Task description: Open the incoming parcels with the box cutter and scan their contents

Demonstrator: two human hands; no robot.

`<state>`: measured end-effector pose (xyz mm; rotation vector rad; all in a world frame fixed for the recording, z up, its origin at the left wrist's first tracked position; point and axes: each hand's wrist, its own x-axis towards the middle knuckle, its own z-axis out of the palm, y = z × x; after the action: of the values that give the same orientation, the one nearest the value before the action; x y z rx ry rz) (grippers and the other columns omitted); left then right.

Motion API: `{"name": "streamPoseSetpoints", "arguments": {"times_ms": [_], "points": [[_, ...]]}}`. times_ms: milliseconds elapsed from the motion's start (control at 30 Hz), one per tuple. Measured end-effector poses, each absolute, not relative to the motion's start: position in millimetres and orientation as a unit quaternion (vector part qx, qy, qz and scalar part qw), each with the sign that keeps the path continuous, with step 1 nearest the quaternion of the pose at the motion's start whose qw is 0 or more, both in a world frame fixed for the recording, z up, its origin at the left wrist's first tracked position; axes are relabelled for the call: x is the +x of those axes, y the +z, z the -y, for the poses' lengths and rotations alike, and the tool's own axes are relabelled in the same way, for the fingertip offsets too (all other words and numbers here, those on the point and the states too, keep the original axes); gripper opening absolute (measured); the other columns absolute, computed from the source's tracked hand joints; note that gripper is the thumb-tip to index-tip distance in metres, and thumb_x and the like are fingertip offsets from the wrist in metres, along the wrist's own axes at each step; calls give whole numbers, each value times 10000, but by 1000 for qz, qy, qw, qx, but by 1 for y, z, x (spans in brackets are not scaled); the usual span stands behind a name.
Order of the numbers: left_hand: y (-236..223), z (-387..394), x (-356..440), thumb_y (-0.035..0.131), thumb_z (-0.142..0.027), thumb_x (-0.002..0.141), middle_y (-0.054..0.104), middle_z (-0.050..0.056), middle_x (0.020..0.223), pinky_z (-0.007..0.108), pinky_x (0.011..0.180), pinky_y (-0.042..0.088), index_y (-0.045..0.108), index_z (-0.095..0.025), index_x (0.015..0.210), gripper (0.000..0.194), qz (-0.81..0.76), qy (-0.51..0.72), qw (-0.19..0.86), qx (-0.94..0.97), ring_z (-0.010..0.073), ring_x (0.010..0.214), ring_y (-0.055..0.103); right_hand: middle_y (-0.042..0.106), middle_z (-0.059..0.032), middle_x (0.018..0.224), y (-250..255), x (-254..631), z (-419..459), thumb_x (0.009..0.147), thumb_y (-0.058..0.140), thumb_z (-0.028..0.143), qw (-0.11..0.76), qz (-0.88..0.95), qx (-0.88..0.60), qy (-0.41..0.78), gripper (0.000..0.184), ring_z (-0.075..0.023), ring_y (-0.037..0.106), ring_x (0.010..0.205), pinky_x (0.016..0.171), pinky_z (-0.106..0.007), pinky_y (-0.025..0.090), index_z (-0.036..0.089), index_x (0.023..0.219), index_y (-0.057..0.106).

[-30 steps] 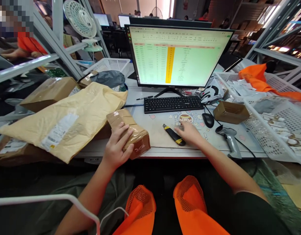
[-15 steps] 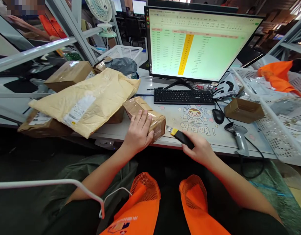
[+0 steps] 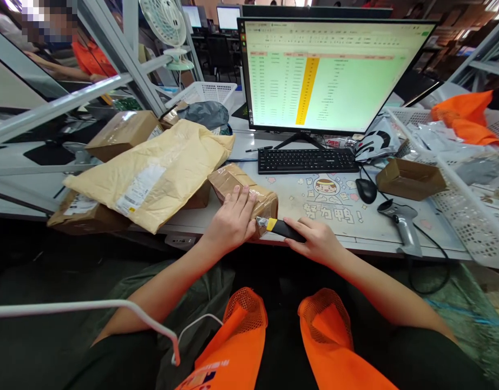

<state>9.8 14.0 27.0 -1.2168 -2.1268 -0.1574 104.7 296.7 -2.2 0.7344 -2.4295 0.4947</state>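
A small taped cardboard box (image 3: 229, 179) lies at the desk's front edge, tilted away to the left. My left hand (image 3: 233, 216) grips it from above, fingers over its top and thumb at the near side. My right hand (image 3: 314, 237) is closed around the black handle of a utility knife (image 3: 288, 230) with a yellow collar. The knife's metal tip is at the box's near end, close to my left thumb; whether it touches the cardboard I cannot tell.
A padded yellow mailer (image 3: 172, 168) leans over other boxes (image 3: 119, 132) on the left. A keyboard (image 3: 306, 161) and monitor (image 3: 330, 81) stand behind. To the right are a mouse (image 3: 366, 190), a barcode scanner (image 3: 401, 222), an open carton (image 3: 412, 179) and a white basket (image 3: 464, 211).
My right hand has brought the knife leftward, from just off the box's end to over that end. My left hand stays on the box. The view has shifted slightly.
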Motion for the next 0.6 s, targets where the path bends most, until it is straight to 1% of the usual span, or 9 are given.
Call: {"name": "streamPoseSetpoints", "arguments": {"times_ms": [100, 167, 333, 400, 500, 567, 600], "points": [[25, -14, 9, 491, -236, 1032, 514, 363, 1541, 614, 1138, 526, 452, 62, 1553, 602, 808, -56, 360, -463, 481, 1548, 385, 667, -49, 850, -3, 101, -300, 1068, 605, 431, 279, 903, 276, 176, 446, -173, 640, 711, 618, -279, 470, 164, 1419, 674], [23, -16, 9, 490, -234, 1032, 526, 352, 1536, 605, 1149, 520, 463, 51, 1551, 593, 805, -58, 369, -461, 467, 1550, 388, 676, -60, 870, -5, 95, -308, 1065, 611, 433, 280, 906, 267, 173, 449, -182, 650, 728, 632, -283, 486, 179, 1428, 682], [18, -23, 6, 514, -238, 1032, 514, 332, 1557, 589, 1191, 489, 494, 37, 1543, 580, 799, -73, 376, -463, 444, 1568, 361, 742, -108, 999, -22, 77, -343, 1044, 620, 443, 302, 923, 156, 180, 454, -214, 711, 798, 723, -309, 575, 204, 1420, 710], [16, -17, 2, 525, -241, 1026, 484, 309, 1592, 593, 1221, 462, 487, 5, 1566, 594, 800, -92, 367, -465, 424, 1587, 333, 770, -126, 1088, -33, 77, -356, 1039, 612, 458, 300, 926, 121, 195, 466, -249, 745, 899, 801, -348, 614, 204, 1417, 710], [12, 11, -6, 487, -248, 1031, 483, 223, 1630, 592, 1253, 441, 511, -101, 1577, 566, 794, -155, 325, -489, 373, 1589, 362, 780, -139, 1218, -53, 90, -373, 1039, 593, 468, 323, 914, 63, 235, 473, -287, 762, 1050, 916, -419, 637, 192, 1407, 705], [9, 35, -8, 426, -235, 1045, 535, 122, 1620, 585, 1250, 463, 571, -197, 1525, 503, 782, -247, 304, -484, 333, 1549, 456, 781, -144, 1236, -68, 102, -385, 1030, 597, 479, 340, 904, 22, 257, 475, -297, 766, 1078, 934, -446, 643, 181, 1381, 716], [8, 45, -7, 408, -218, 1052, 572, 68, 1596, 575, 1243, 480, 606, -243, 1481, 474, 779, -300, 314, -452, 309, 1510, 515, 784, -148, 1232, -75, 107, -390, 1025, 599, 488, 345, 901, 3, 263, 478, -301, 769, 1080, 936, -454, 646, 176, 1366, 724]]}}
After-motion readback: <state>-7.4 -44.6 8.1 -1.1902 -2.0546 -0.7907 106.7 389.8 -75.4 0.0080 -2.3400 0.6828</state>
